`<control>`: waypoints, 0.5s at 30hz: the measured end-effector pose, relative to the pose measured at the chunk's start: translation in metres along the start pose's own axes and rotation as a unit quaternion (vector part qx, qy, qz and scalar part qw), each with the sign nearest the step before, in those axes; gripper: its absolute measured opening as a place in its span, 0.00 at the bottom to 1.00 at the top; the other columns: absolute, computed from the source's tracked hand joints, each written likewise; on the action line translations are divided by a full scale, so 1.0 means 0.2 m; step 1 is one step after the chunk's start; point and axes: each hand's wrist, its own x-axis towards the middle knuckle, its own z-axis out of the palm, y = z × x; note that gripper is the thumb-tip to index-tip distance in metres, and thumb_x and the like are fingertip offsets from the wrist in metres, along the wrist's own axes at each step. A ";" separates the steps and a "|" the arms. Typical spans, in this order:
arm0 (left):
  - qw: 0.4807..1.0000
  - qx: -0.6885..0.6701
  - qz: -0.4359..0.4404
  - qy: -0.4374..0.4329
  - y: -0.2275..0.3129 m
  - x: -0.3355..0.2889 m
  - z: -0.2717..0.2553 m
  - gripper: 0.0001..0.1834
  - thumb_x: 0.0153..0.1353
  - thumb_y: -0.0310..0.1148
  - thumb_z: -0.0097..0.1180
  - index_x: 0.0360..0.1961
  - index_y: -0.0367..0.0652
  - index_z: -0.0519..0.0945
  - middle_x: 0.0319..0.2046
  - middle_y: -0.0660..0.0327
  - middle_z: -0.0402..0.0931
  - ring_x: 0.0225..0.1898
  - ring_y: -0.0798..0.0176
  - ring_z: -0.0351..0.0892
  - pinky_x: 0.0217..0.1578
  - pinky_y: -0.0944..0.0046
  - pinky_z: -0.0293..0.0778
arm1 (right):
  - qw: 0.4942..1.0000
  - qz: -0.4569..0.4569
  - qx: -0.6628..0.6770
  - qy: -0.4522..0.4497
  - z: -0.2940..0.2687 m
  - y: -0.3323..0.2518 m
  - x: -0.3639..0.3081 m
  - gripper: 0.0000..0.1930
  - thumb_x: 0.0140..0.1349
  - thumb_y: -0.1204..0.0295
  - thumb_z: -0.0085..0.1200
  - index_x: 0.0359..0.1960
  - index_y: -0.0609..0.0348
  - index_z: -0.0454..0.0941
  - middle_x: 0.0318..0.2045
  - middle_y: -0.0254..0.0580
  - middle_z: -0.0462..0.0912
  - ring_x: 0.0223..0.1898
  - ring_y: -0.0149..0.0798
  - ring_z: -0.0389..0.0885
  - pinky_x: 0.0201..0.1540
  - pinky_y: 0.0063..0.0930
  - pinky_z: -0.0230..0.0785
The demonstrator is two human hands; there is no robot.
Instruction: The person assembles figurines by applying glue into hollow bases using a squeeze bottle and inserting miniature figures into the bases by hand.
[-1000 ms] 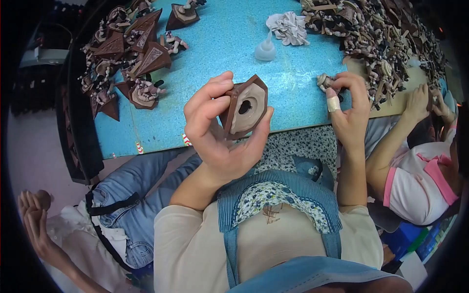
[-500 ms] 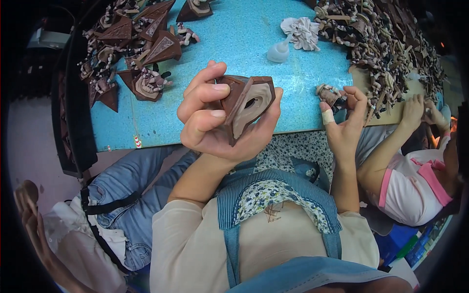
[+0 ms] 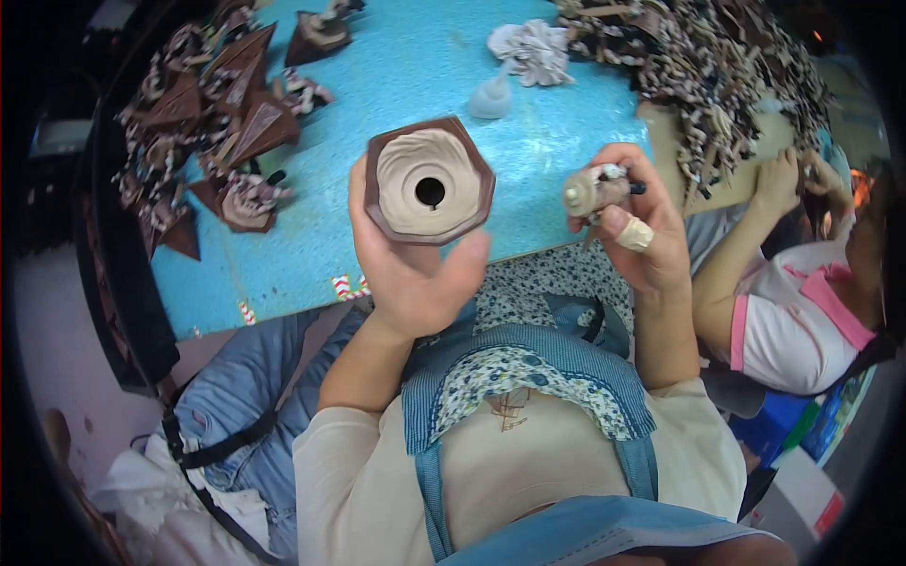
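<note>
While the left hand (image 3: 411,288) grips a brown six-sided base (image 3: 425,162) above the near part of the blue tabletop (image 3: 316,203), the beige recess and round dark hole of the base face the camera. The fingers behind it are mostly hidden. The right hand (image 3: 651,231) pinches a small figurine (image 3: 596,191), well apart from the base; a pale wrap (image 3: 636,236) covers one digit.

Beyond the hands, a translucent squeeze bottle (image 3: 491,97) stands just beside a crumpled white wad (image 3: 530,52). A dense heap of small figures (image 3: 703,85) bounds the work area past the right hand, part of it lying on a tan board (image 3: 665,141). A looser cluster of brown pieces and figures (image 3: 236,104) occupies the left side, with a separate brown piece (image 3: 316,40) near it. At the right, a co-worker (image 3: 802,325) has both hands close to the tan board.
</note>
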 end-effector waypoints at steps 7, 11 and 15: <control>0.988 0.028 -0.108 -0.108 -0.02 -0.03 0.10 0.48 0.38 0.27 0.77 0.58 0.37 0.59 0.50 0.58 0.68 0.51 0.65 0.70 0.51 0.63 0.69 | 0.997 -0.037 0.008 -0.072 0.02 0.04 -0.06 0.21 0.55 0.76 0.61 0.49 0.61 0.67 0.44 0.39 0.74 0.44 0.29 0.74 0.48 0.26 0.66; 0.986 0.113 -0.092 -0.081 -0.02 -0.05 0.17 0.40 0.40 0.27 0.76 0.52 0.37 0.63 0.40 0.61 0.75 0.42 0.67 0.76 0.45 0.67 0.73 | 0.954 -0.194 -0.202 -0.103 -0.03 0.07 -0.09 0.18 0.57 0.77 0.59 0.48 0.61 0.67 0.43 0.39 0.75 0.43 0.31 0.74 0.49 0.24 0.64; 0.978 0.187 0.005 -0.087 -0.02 -0.09 0.18 0.35 0.42 0.24 0.75 0.49 0.38 0.65 0.38 0.60 0.77 0.39 0.68 0.78 0.43 0.67 0.74 | 0.992 -0.047 -0.107 -0.046 0.02 0.03 -0.15 0.18 0.58 0.76 0.58 0.48 0.61 0.67 0.43 0.38 0.75 0.43 0.31 0.74 0.48 0.24 0.65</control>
